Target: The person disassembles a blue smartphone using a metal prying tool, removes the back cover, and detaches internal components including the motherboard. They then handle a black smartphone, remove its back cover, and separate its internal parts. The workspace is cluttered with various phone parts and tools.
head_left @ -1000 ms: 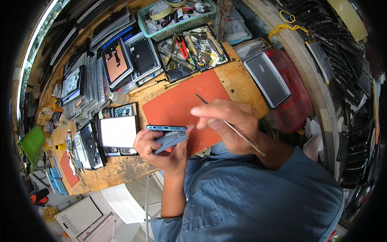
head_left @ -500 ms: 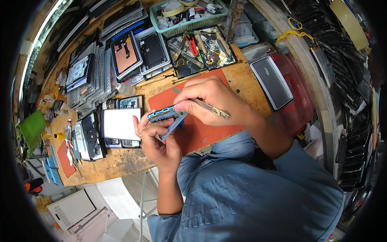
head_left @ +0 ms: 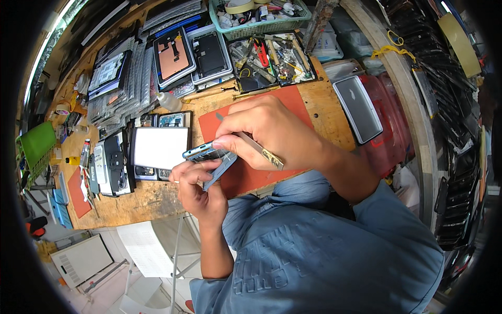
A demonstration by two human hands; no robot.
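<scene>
Above a red-orange mat (head_left: pixel 277 180), I hold a blue-edged phone (head_left: pixel 200 151) whose back panel (head_left: pixel 219 171) stands apart from the body at an angle. My left hand (head_left: pixel 201 196) is closed on the phone from below, its fingers along the panel and the lower edge. My right hand (head_left: pixel 269 128) is closed round a flat metal blade (head_left: pixel 261 152), which crosses the palm. Its thumb and fingertips also touch the phone's upper right end. Part of the gap between panel and body is hidden behind my fingers.
Left of the phone, a white panel (head_left: pixel 161 147) lies over boxes of phone parts. Behind the mat stand a tray of tools and scraps (head_left: pixel 285 65), opened tablets (head_left: pixel 172 57) and a small bottle (head_left: pixel 170 102). A grey tablet-like case (head_left: pixel 358 110) rests on a red box at right.
The view has shifted a little. The phone is tilted more, with its left end lower, and the back panel shows more plainly. Both hands keep their hold.
</scene>
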